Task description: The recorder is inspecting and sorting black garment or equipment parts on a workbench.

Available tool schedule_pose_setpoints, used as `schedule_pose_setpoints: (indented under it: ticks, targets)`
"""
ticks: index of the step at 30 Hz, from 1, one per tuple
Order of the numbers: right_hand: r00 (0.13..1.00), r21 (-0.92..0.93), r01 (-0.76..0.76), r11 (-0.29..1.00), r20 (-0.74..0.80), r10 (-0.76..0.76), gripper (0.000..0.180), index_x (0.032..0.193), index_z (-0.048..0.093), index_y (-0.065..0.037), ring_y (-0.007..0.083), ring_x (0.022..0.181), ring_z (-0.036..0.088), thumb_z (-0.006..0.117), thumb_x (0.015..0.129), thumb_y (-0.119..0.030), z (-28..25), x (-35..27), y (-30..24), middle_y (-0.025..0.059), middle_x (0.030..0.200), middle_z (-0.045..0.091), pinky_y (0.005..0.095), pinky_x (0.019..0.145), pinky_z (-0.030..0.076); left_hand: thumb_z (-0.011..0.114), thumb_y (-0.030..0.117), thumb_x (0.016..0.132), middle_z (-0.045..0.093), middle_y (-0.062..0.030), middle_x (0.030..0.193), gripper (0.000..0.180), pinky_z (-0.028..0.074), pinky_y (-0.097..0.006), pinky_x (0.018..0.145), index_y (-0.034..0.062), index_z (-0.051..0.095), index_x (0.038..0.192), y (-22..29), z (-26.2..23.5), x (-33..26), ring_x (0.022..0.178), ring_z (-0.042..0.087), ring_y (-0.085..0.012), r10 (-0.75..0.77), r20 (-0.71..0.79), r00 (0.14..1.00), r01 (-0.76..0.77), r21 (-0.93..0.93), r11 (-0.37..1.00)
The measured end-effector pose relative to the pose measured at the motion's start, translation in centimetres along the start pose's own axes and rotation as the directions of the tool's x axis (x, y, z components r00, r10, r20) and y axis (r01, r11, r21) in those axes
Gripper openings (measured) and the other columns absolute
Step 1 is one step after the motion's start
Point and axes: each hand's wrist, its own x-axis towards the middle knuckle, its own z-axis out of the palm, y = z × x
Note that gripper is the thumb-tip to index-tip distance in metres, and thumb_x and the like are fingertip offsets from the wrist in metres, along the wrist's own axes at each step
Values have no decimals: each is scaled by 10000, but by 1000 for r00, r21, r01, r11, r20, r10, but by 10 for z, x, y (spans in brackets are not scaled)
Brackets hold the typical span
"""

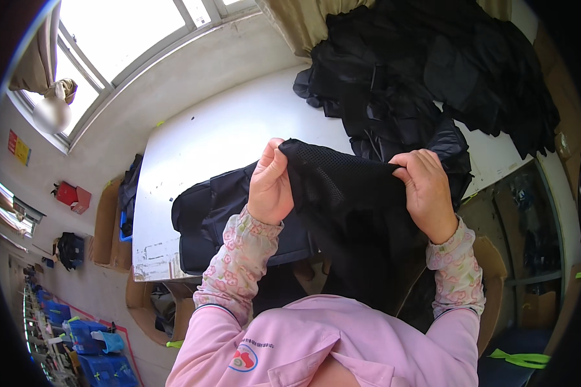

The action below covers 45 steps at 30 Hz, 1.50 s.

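Pink collar (pixel 316 348) closest in; above it, left hand (pixel 270 184) and right hand (pixel 426 190) pinch the top edge of a black mesh panel (pixel 348 213), held up over the white table (pixel 219 135).

Garment workshop, heap of black fabric pieces (pixel 432 71) on white worktable (pixel 219 135), cardboard boxes (pixel 106 226)

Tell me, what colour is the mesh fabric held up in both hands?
Black mesh fabric, clearest in the head view.
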Motion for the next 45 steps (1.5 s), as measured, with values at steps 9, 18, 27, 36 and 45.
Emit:
schedule_pose_setpoints:
  ticks: [9,18,27,36,45]
  targets:
    - [984,263,-164,951,108,140,193,962,607,-34,329,705,617,625,910,-220,14,12,-21,135,856,637,375,583,460,452,102,1011,549,-206,1305,128,501,-298,921,35,544,1070,8,11,33,1034,615,-178,91,-97,991,-64,248,967]
    - [943,520,-277,808,-13,332,199,954,675,36,88,820,627,611,932,-151,-18,72,47,34,857,696,223,760,478,754,87,813,547,-91,1270,616,429,-307,979,17,442,1340,-57,-77,-102,1127,529,-158,-439,-116,891,320,848,424]
    - [830,764,-378,524,29,557,262,1030,661,6,50,862,576,600,955,-237,-31,80,23,-4,935,657,185,786,430,607,273,942,436,-119,1412,562,321,-442,1107,208,340,1433,-128,-55,-107,1324,426,-273,-412,-221,884,415,-36,909]
    - [871,698,-373,612,37,489,181,954,619,-3,45,768,505,573,962,-178,10,52,34,-39,827,590,219,706,428,519,283,976,637,-119,1202,361,434,-405,1011,20,575,1217,-133,-28,-55,1128,591,-232,-515,-274,812,430,-314,846]
    - [746,-286,-601,746,132,652,261,939,547,-16,454,811,616,564,937,-276,86,-82,163,248,822,643,506,694,476,432,435,990,632,-179,1191,532,487,-388,968,-25,585,1207,-22,14,-49,1100,614,-312,-368,-237,899,235,-449,862]
